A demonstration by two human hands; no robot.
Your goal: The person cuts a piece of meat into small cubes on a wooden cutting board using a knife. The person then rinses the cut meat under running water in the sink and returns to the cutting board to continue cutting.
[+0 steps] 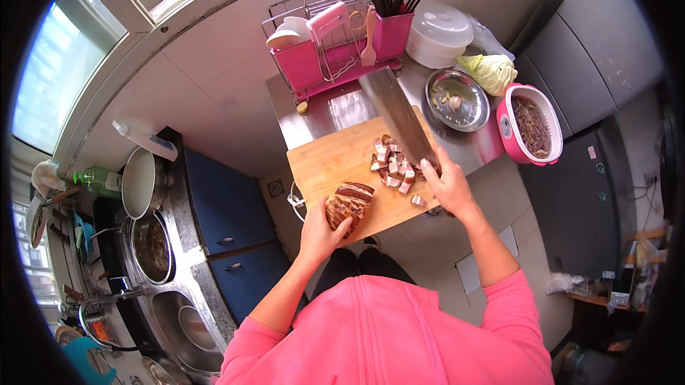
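Observation:
My right hand (pixel 449 184) grips the handle of a broad cleaver (pixel 398 117), its blade over the right part of a wooden cutting board (pixel 316 157). Beside and partly beneath the blade lies a pile of diced cured pork (pixel 392 165), with one loose piece (pixel 418 200) nearer my body. On the near left of the board, sliced pieces of cured pork (pixel 350 203) sit bunched together, and my left hand (pixel 324 235) holds them from the near side, thumb and fingers spread around them. The undersides of the slices are hidden.
Behind the board stand a pink utensil rack (pixel 302 66) and a chopstick holder (pixel 393 37). To the right are a metal bowl with garlic (pixel 457 100), a cabbage (pixel 489 72), a lidded white container (pixel 439 32) and a pink-rimmed tub (pixel 514 133). A sink (pixel 187 326) lies at left.

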